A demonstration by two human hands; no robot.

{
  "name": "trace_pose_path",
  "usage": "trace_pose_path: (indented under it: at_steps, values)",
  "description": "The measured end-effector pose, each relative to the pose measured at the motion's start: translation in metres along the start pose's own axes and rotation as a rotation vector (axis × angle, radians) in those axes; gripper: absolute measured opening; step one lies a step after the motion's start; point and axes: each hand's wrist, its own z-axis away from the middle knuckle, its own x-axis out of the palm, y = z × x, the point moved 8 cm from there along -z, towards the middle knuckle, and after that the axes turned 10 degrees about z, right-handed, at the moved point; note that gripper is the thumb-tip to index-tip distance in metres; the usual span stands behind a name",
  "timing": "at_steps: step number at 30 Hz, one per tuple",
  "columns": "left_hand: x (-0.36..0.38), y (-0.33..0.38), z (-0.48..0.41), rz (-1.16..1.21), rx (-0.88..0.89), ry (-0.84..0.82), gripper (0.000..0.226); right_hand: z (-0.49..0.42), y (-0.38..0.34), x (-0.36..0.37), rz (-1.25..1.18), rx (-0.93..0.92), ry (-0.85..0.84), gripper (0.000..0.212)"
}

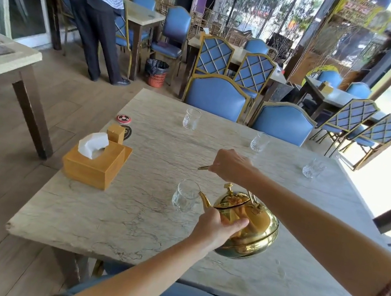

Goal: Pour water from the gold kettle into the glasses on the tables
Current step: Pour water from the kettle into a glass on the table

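The gold kettle [252,228] hangs tilted over the marble table [128,214], its spout touching the rim of the near glass [184,199]. My right hand [231,164] grips the kettle's handle from above. My left hand [215,227] presses against the kettle's left side below the spout. Three more glasses stand farther off: one at the far left [191,118], one at the far middle [259,141], and one at the right edge [313,168]. I cannot tell whether water is flowing.
A wooden tissue box [96,162] and two round coasters [124,119] sit at the table's left. Blue chairs [217,98] line the far side. A person [95,16] stands by another table at the back left, near an orange bin [157,73].
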Motion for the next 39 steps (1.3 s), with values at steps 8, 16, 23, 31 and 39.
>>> trace_pose_path:
  at_steps: [8,16,23,31,39]
  values:
    - [-0.001,0.006,0.003,0.022,0.023,-0.009,0.046,-0.006,-0.002,0.001,-0.006,0.007,-0.022,0.031]
    - [-0.004,0.015,0.005,0.0,0.046,-0.017,0.049,-0.009,-0.005,-0.001,-0.022,0.046,-0.075,0.034]
    - [-0.009,0.016,0.009,0.02,0.031,-0.009,0.053,-0.008,-0.01,-0.003,-0.057,0.044,-0.095,0.032]
    - [-0.013,0.016,0.015,0.038,0.008,-0.005,0.065,-0.01,-0.01,-0.003,-0.035,0.065,-0.088,0.027]
    - [-0.013,0.015,0.016,0.05,-0.016,-0.035,0.041,-0.009,-0.01,-0.004,-0.004,0.099,-0.076,0.039]
